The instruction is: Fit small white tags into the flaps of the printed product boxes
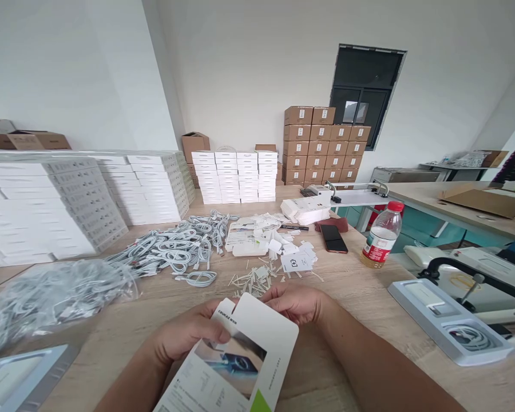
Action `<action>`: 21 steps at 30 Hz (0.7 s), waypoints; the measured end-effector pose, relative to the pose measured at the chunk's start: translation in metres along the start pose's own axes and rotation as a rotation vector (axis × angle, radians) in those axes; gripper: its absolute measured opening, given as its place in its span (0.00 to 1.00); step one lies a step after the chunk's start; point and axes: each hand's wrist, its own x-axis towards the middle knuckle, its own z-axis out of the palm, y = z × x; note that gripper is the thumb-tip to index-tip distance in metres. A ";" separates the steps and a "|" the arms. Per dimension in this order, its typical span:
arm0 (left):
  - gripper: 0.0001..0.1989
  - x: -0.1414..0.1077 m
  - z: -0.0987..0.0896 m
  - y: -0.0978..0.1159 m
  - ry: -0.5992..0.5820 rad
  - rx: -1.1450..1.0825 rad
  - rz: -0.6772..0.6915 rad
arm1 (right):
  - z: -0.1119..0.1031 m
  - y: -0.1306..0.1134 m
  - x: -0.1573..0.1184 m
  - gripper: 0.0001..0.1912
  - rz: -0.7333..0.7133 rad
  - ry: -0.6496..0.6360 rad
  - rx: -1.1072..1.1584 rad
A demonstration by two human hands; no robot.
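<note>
A printed white cardboard box [240, 366], showing a dark picture, a green corner and "FAST CHARGING" lettering, is tilted near the table's front edge. My left hand [193, 335] grips its left side, thumb flat on the printed face. At the box's far end, my right hand [298, 303] has its fingers curled at the flap edge; their tips are partly hidden behind the card. Just beyond the hands lies a pile of thin paper strips [257, 279]. Further back are torn paper pieces and a white printed card [296, 261].
Coiled white cables [175, 249] and a plastic bag of cables [60, 292] lie left. White box stacks [47, 200] stand behind. To the right are a phone [333, 238], a bottle [383, 234] and a tray with a charger and cable [450, 320]. Another tray [26, 377] sits front left.
</note>
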 end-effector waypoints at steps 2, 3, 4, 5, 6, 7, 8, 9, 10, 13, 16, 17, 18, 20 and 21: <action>0.22 0.000 0.001 0.000 -0.008 -0.003 -0.008 | 0.001 0.001 0.000 0.22 0.025 -0.042 0.012; 0.22 0.000 0.002 0.001 -0.007 -0.004 -0.015 | 0.001 0.001 0.001 0.23 0.036 -0.054 0.022; 0.22 0.000 0.002 0.001 -0.005 -0.005 -0.021 | 0.002 0.001 0.001 0.23 0.042 -0.060 0.022; 0.22 0.000 0.003 0.001 -0.003 -0.007 -0.024 | 0.003 0.001 0.001 0.24 0.047 -0.061 0.020; 0.22 0.001 0.004 0.002 -0.004 -0.004 -0.026 | 0.003 0.000 0.000 0.24 0.052 -0.059 0.015; 0.22 0.001 0.005 0.002 -0.009 0.003 -0.025 | 0.004 -0.001 0.000 0.24 0.058 -0.057 0.006; 0.22 0.001 0.006 0.003 -0.018 0.011 -0.022 | 0.005 -0.003 -0.001 0.23 0.062 -0.053 -0.005; 0.22 0.001 0.006 0.003 -0.029 0.019 -0.017 | 0.005 -0.005 -0.002 0.21 0.062 -0.049 -0.017; 0.22 0.002 0.007 0.004 -0.038 0.024 -0.013 | 0.006 -0.006 -0.003 0.20 0.060 -0.045 -0.034; 0.22 0.001 0.008 0.004 -0.034 0.022 -0.012 | 0.009 -0.013 -0.007 0.15 0.056 -0.053 -0.097; 0.22 -0.001 0.007 0.003 -0.055 -0.001 0.007 | 0.011 -0.020 -0.010 0.09 0.048 -0.014 -0.183; 0.22 -0.002 0.007 0.003 -0.070 -0.013 0.023 | 0.011 -0.022 -0.011 0.07 0.030 0.035 -0.206; 0.23 -0.002 0.007 0.003 -0.090 -0.022 0.038 | 0.011 -0.023 -0.011 0.06 0.002 0.099 -0.229; 0.23 -0.003 0.008 0.004 -0.123 -0.032 0.053 | 0.008 -0.025 -0.011 0.04 -0.058 0.253 -0.329; 0.23 -0.002 0.009 0.005 -0.135 -0.029 0.049 | 0.005 -0.025 -0.010 0.04 -0.079 0.338 -0.425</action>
